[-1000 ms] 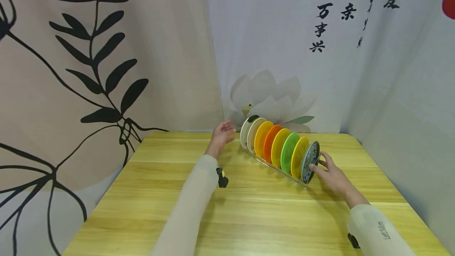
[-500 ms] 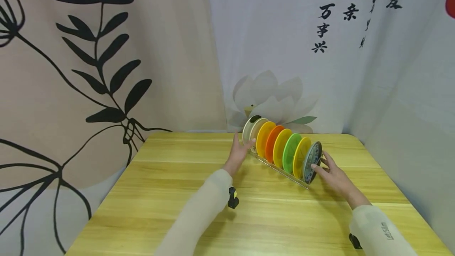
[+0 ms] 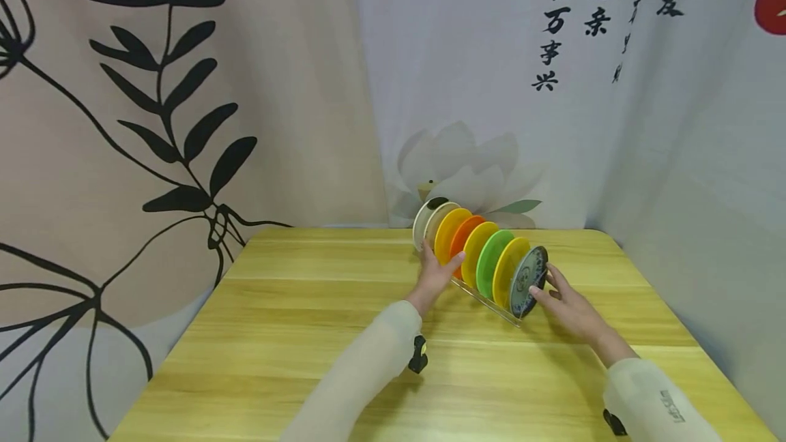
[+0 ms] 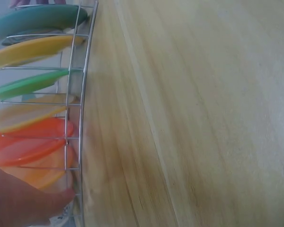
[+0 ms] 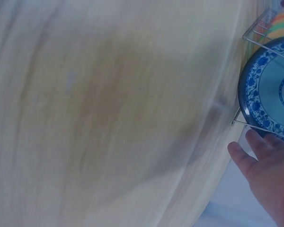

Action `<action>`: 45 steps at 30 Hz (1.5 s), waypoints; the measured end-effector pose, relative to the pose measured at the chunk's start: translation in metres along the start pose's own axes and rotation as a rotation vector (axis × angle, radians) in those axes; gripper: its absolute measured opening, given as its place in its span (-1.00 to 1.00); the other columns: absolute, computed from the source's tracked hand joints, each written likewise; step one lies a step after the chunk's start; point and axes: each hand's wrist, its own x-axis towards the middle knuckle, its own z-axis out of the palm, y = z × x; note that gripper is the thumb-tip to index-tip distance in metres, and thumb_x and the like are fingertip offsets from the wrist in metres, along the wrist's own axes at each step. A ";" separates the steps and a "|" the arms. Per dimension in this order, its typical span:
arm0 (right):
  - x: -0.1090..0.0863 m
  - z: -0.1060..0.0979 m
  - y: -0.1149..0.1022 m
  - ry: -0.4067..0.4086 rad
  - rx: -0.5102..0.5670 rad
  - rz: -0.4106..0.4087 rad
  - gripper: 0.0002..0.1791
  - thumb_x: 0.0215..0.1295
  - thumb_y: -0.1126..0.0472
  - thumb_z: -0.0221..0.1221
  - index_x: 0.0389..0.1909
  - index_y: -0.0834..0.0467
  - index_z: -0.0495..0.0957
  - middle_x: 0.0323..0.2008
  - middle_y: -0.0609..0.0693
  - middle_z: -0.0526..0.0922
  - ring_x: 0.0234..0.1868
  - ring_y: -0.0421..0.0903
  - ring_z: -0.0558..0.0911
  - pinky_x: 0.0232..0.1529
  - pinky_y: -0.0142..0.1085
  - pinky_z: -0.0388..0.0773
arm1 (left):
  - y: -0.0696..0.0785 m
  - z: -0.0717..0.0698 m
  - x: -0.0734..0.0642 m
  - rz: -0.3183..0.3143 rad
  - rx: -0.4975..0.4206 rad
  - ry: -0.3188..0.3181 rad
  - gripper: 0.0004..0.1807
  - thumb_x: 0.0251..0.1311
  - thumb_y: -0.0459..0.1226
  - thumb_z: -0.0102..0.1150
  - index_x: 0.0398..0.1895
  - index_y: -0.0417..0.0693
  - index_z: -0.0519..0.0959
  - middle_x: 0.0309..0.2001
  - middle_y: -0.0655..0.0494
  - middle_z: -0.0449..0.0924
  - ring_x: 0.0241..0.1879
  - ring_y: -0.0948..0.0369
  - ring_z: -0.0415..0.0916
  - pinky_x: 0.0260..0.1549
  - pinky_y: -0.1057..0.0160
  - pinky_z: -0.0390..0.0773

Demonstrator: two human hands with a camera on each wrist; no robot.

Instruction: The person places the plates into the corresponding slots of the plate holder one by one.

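Observation:
A slim wire rack stands on the wooden table, holding several plates upright in a row. At its near right end is a blue-and-white patterned plate. Behind it come yellow, green, more yellow and orange plates, with cream ones at the far end. My left hand is at the rack's left part, thumb and fingers spread in front of the cream and orange plates. My right hand is beside the patterned plate, fingertips right at the rack's end wire and thumb held apart from the fingers.
The table reaches back to a printed curtain with plant drawings and dark characters. Another curtain hangs along the right side. The rack lies diagonally near the back right of the table.
My left hand has moved right and closer, from beyond the rack's left end to in front of its plates. My right hand stays by the patterned plate.

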 end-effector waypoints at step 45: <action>-0.029 0.056 -0.043 -0.123 -0.022 -0.117 -0.02 0.44 -0.25 0.03 0.60 -0.03 -0.34 0.52 0.28 -0.02 0.38 0.36 0.27 0.29 0.36 0.15 | -0.009 -0.040 -0.025 -0.112 -0.041 -0.165 0.13 0.27 0.35 -0.02 0.61 0.04 -0.37 0.59 -0.07 -0.35 0.53 -0.07 -0.31 0.44 -0.19 -0.21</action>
